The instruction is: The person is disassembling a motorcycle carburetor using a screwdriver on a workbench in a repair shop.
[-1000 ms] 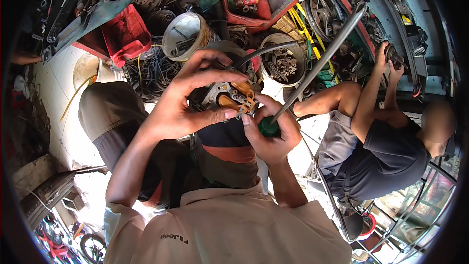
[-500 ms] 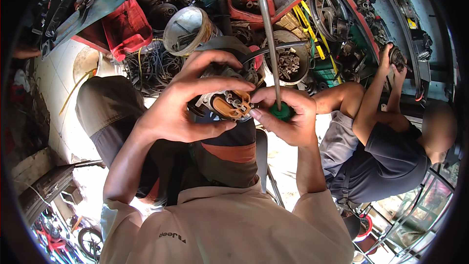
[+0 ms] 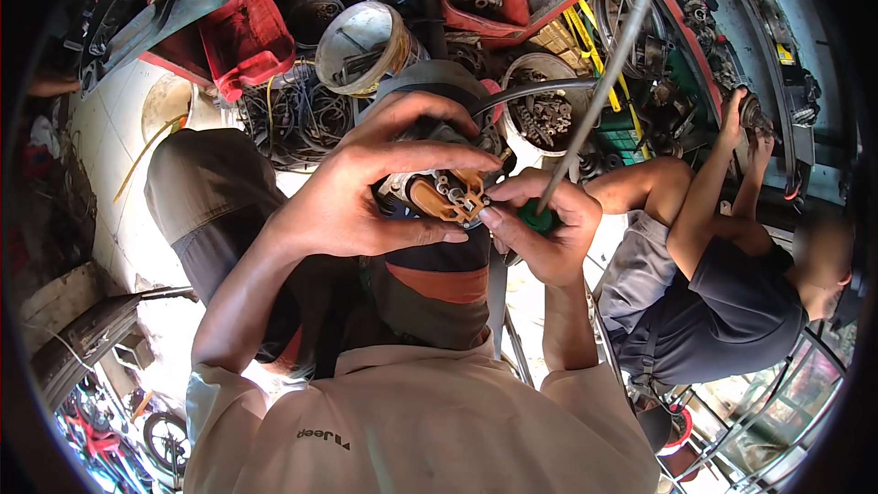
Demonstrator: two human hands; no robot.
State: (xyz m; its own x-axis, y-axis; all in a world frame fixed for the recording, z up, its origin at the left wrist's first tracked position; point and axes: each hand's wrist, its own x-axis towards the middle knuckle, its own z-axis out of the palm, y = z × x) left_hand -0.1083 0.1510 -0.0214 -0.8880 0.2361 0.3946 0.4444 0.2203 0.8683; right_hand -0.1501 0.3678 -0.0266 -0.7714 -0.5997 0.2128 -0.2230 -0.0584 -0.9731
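My left hand (image 3: 361, 197) grips a small grey metal part with a tan plastic connector (image 3: 450, 197), held up in front of my chest. Thumb and fingers wrap around the part from the left. Just to its right, my right hand (image 3: 541, 242) is closed around the green handle (image 3: 533, 218) of a screwdriver. The long metal shaft (image 3: 604, 73) slants up and to the right, away from the part. The fingertips of my right hand touch the connector's right edge.
Below the hands lie a red crate (image 3: 242, 37), a white bucket (image 3: 361, 37), a tangle of wires (image 3: 293, 114) and a tub of metal parts (image 3: 540, 114). Another person (image 3: 713, 302) sits at the right, reaching into a rack of parts.
The screwdriver shaft swung from slanting right to upright and back to slanting up and right. My right hand has shifted slightly along the part, while the left hand keeps its hold.
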